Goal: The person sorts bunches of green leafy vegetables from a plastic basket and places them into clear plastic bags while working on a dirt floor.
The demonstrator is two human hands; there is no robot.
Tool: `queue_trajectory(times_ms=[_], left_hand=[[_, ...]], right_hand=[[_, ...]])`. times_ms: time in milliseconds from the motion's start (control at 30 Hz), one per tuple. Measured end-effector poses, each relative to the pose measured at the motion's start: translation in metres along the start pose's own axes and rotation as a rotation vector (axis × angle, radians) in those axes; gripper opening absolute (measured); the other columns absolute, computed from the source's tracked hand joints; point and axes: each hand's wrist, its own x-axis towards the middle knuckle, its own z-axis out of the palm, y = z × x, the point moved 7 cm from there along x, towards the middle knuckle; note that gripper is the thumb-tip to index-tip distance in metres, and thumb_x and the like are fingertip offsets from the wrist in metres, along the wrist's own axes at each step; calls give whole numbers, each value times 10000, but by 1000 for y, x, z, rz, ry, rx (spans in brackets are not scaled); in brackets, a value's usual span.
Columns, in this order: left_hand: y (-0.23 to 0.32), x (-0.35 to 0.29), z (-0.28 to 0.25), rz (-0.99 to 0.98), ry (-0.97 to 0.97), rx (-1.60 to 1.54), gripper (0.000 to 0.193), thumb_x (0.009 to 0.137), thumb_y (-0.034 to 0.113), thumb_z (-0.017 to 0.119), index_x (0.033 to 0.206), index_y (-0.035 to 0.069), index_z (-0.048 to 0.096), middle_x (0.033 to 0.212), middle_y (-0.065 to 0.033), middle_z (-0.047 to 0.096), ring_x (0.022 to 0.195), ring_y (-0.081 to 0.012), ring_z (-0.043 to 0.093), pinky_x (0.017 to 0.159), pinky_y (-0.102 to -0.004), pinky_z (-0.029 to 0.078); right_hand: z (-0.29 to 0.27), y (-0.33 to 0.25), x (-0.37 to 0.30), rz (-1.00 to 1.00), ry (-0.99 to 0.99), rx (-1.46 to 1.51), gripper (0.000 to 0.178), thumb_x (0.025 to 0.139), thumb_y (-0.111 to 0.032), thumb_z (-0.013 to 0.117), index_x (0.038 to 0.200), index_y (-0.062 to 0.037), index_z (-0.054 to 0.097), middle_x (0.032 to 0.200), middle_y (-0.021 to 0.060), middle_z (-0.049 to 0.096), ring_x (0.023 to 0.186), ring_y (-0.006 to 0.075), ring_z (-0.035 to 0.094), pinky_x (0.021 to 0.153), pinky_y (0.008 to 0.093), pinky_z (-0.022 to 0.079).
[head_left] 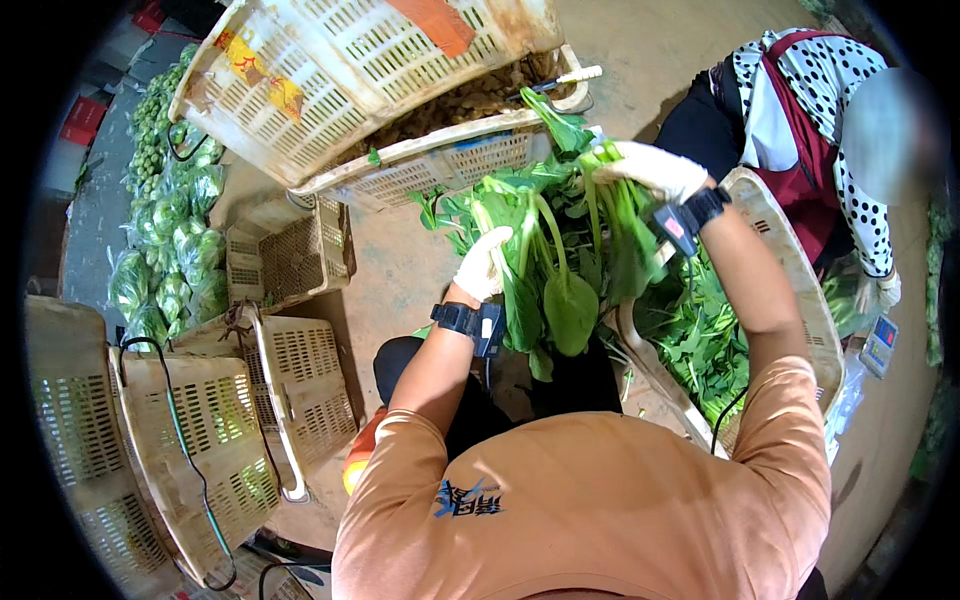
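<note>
A vegetable-packing place is suggested: leafy greens are handled beside a plastic crate heaped with loose leaves; well to that crate's left, bagged vegetables are massed and more slatted crates are gathered.

1. On the chest of my orange shirt: a print in dark characters with blue strokes.
2. On the big pale crate ahead of me: a yellow strip bearing red characters (scuffed, so only partly clear to me).
3. On the strapped device at my right wrist: a small pale label, its marks too tiny for me to read.
</note>
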Motion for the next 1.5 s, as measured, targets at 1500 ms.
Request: queue_trajectory(times_ms=[1500], left_hand=[[13,-51,47,191,-106,491,640,704,39,680,1293,-7,433,1234,-122,536,1143,-225,520,992,-353,408]], right_hand=[[75,-26,-18,-496,116,-756,446,722,-220,734,1078,-3,575,1026,168,626,914,224,586,807,343,461]])
